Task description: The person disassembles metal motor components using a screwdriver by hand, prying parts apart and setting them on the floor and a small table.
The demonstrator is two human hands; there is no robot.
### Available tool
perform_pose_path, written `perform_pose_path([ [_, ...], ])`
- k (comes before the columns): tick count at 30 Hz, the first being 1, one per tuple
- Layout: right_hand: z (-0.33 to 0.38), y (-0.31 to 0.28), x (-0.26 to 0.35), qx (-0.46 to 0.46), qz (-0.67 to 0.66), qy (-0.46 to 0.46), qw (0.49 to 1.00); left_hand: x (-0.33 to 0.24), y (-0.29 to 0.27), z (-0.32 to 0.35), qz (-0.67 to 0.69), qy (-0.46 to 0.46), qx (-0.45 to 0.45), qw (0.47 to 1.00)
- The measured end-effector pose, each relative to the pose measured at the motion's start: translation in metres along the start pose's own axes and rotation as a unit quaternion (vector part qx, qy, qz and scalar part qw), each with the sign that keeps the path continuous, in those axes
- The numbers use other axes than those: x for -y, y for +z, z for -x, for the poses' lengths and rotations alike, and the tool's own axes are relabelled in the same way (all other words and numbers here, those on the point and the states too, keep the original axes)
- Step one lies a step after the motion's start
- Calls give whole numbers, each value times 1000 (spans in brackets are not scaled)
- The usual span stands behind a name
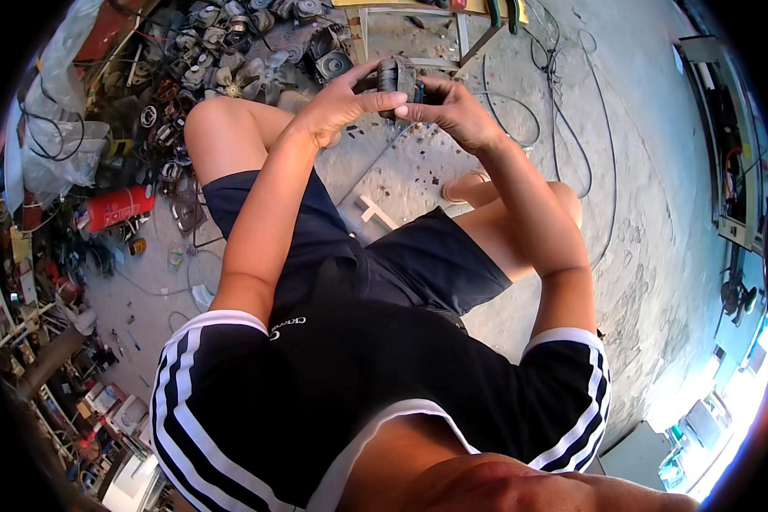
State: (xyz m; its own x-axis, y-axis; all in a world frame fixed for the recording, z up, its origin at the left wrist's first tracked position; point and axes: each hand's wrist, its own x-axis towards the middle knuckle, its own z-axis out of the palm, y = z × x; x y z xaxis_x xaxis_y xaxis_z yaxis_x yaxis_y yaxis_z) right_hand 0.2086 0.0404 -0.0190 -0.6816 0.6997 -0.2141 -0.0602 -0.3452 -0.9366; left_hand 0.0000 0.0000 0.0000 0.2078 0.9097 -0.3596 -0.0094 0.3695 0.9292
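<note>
Above the floor, in front of my knees, both hands hold up a dark, grimy, ring-like motor part (pixel 397 77), which looks like a stator. My left hand (pixel 337 107) grips its left side, with the thumb across the front. From the right, my right hand (pixel 461 118) closes on it, its thumb touching the lower front close to the other thumb. The fingers behind the part are mostly hidden.
A heap of used motors (pixel 222 55) lies at the far left. Beyond my hands stands a low bench (pixel 427 61) with tools on top. Black cables (pixel 555 111) loop over the floor on the right. A small wooden piece (pixel 375 212) lies between my legs; a red box (pixel 119 207) sits left.
</note>
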Motion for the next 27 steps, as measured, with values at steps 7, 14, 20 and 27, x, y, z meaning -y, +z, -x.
perform_pose_path([
  [7, 8, -4, 2, -37, 52, 10, 998, 10, 9, -4, 17, 44, -13, 999],
  [14, 8, -3, 2, -54, 33, -8, 998, 8, 10, -7, -4, 56, -32, 998],
  [20, 14, 5, 17, -46, 43, -4, 998, 4, 9, -4, 7, 60, -31, 998],
  [27, 15, 4, 15, -35, 14, -14, 999, 2, 10, -2, 4, 59, -25, 998],
])
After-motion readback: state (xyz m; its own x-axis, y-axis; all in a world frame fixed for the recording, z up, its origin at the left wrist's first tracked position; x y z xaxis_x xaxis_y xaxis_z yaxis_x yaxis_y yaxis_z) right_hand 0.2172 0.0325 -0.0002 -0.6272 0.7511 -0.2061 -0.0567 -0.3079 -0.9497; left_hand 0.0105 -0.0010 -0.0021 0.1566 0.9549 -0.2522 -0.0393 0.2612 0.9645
